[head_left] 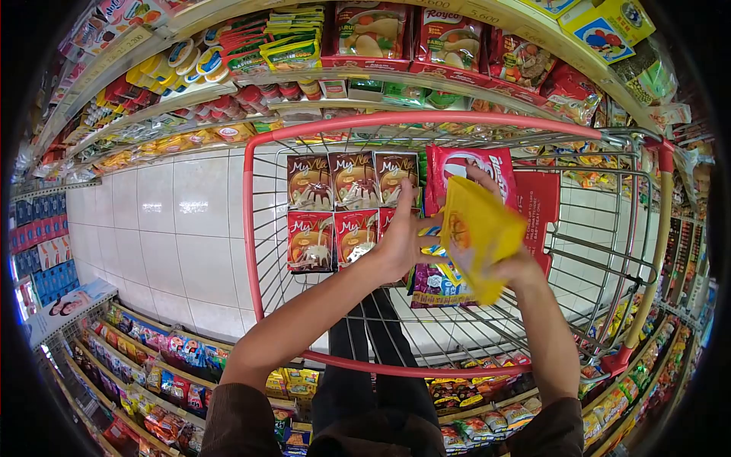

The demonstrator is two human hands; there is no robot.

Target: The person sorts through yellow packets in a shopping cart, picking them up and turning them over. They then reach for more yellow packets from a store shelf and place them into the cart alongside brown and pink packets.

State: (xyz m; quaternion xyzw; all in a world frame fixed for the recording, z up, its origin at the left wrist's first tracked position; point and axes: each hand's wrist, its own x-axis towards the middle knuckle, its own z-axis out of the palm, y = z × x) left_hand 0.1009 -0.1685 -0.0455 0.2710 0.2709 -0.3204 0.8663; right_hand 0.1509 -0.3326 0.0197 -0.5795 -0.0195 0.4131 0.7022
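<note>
My right hand (516, 268) is closed on a yellow packet (481, 236), tilted and slightly blurred above the shopping cart's basket; part of that hand is hidden behind it. My left hand (402, 242) reaches over the cart with its fingers spread, just left of the yellow packet. Below and between the hands lie a pink-red packet (449, 164), a purple packet (435, 293) and partly hidden blue-and-yellow packets (439, 251). Several MyVla dessert packs, brown ones (310, 183) above red ones (310, 242), lie in two rows left of and under my left hand.
The metal cart (247, 221) has red rails and a red panel (542, 209) at the right. Shelves of Royco packs (449, 42) and sachets run along the far side. Snack racks (183, 346) stand on the near side, with white floor tiles (175, 228) at left.
</note>
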